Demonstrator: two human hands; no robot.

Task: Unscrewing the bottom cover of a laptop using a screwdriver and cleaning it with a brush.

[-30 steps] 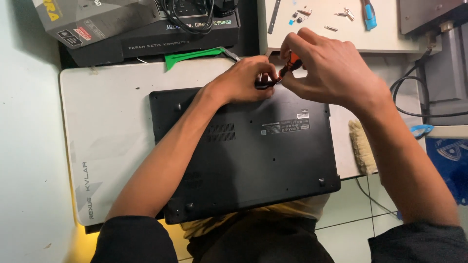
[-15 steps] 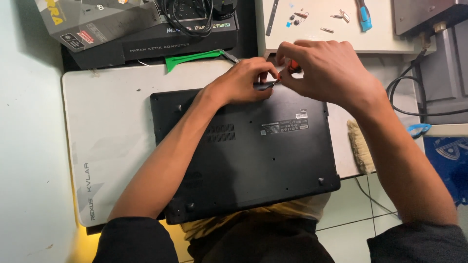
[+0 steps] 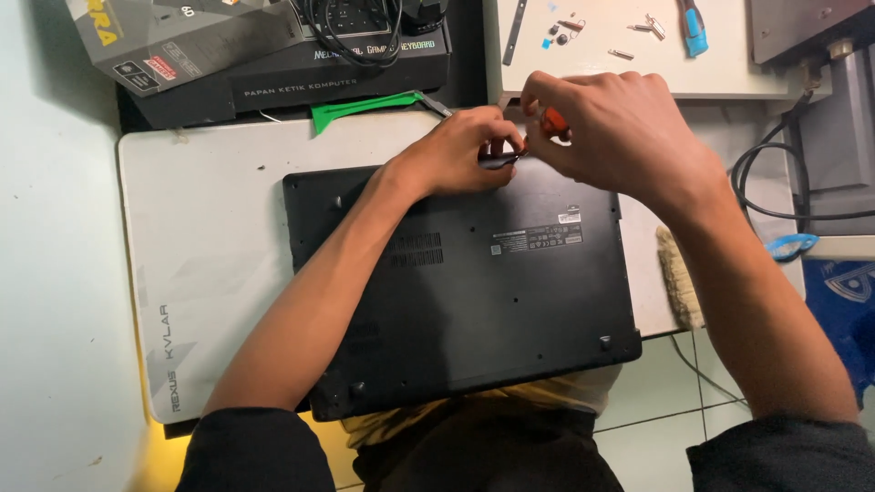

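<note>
A black laptop (image 3: 474,282) lies upside down on a white mat (image 3: 210,264), its base panel facing up. My right hand (image 3: 620,137) is closed around a screwdriver with an orange handle (image 3: 554,120), held over the laptop's far edge. My left hand (image 3: 465,150) rests on that far edge and pinches the dark lower part of the tool (image 3: 499,159) right beside the right hand. The screwdriver's tip is hidden by my fingers.
A green plastic pry tool (image 3: 360,109) lies past the laptop. Dark cardboard boxes (image 3: 273,55) with a coiled cable stand at the back left. A white board (image 3: 620,46) with small screws and a blue tool sits at the back right. Black cables (image 3: 775,182) run on the right.
Both hands stay at the laptop's far edge with only small shifts of the fingers. The laptop has not moved.
</note>
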